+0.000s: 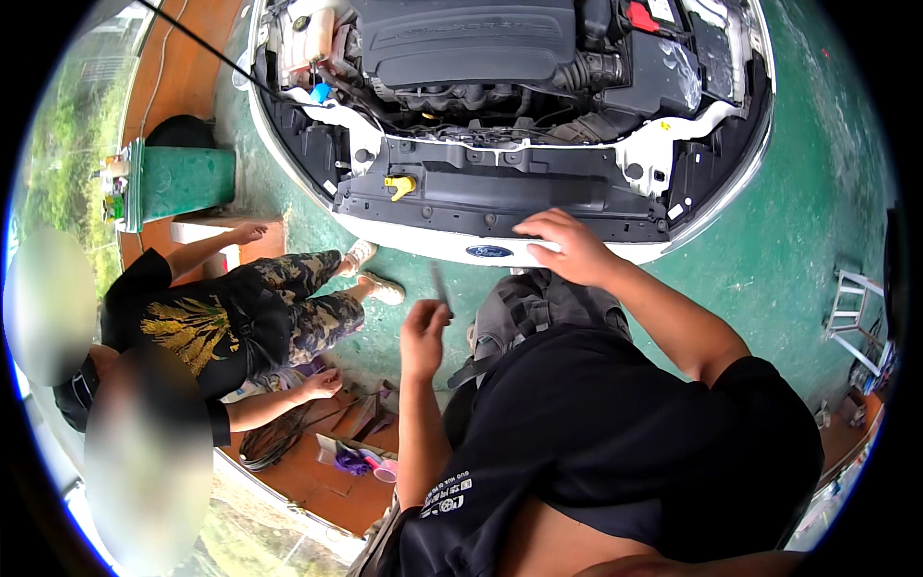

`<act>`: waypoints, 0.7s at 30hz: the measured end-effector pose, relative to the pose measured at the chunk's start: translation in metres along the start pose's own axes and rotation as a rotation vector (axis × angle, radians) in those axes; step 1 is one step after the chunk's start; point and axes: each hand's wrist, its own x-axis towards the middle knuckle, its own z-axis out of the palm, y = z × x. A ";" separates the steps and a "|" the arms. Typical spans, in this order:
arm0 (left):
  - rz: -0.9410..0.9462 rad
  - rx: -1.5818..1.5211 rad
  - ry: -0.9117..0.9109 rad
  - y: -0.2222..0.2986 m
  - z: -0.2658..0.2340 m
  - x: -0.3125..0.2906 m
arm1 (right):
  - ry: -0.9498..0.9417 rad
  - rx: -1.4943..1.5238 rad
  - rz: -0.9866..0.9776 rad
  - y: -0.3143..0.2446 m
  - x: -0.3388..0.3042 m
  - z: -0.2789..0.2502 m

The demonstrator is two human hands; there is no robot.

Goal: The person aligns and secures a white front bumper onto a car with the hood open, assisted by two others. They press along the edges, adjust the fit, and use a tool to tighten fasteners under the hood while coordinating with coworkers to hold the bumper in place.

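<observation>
1. Green floor (817, 173), smooth and scuffed; its widest open room lies to the right of the car, with a narrower strip on the left.
2. White car (514, 192), hood area open, at the far centre. Its rounded front edge curves toward the wearer, who stands close, leaving little room between.
3. Co-worker (240, 317) on the left in a black shirt and camouflage shorts, standing well apart from the wearer's hands.
4. Engine cover (466, 43), dark moulded plastic with rounded corners, at the far middle of the engine bay.
5. Green bin (187, 180), boxy, at the far left.
6. Right hand (569, 248), fingers loosely spread, gripping nothing visible, over the car's front edge; I cannot tell whether it touches.
7. Left hand (424, 332), closed narrowly around a slim tool.
8. Slim tool (440, 283), dark grey and straight, near the car's front edge, pointing away from the wearer.
9. Yellow piece (401, 187), bright and bent, on the black front panel.
</observation>
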 end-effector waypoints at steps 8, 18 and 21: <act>0.585 0.771 -0.509 0.111 0.078 0.099 | -0.503 -0.348 0.165 -0.010 0.040 0.001; 0.840 0.881 -0.056 0.057 0.053 0.305 | 0.074 0.105 0.837 0.043 0.039 0.011; 0.902 0.992 -0.095 0.053 0.019 0.345 | 0.244 0.140 1.023 0.025 0.049 0.022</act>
